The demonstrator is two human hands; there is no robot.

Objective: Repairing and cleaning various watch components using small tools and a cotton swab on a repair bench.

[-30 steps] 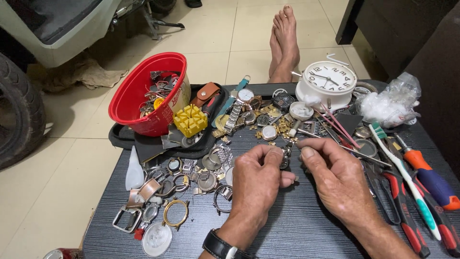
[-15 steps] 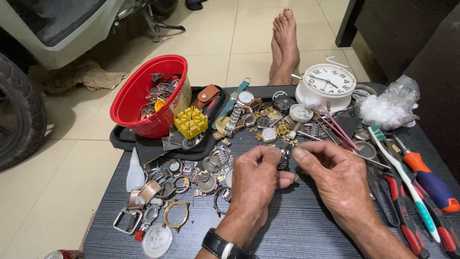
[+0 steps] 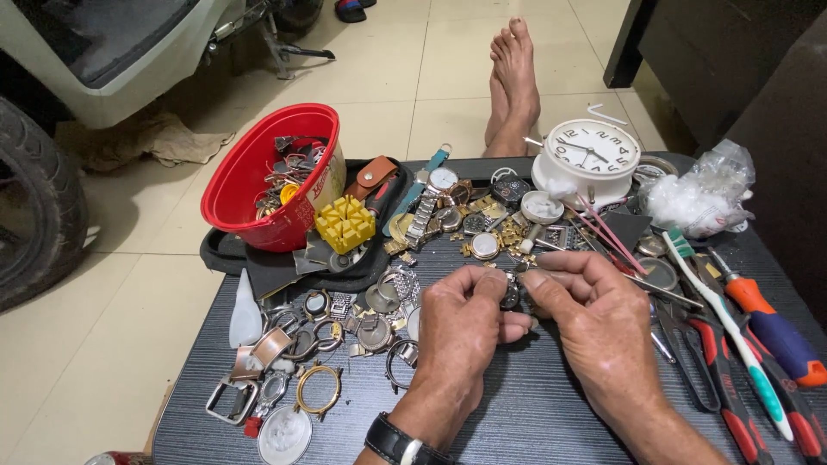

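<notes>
Pinching together: left hand and right hand both gripped a small dark watch part at frame centre.
Around them: loose watch cases lower left; red bowl upper left; white alarm clock upper right.

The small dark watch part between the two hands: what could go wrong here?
The small watch part is pinched only by fingertips of the left hand and right hand; it could slip into the watch cases and be hard to find. The right hand's elbow side is near the pliers, which may be knocked.
</notes>
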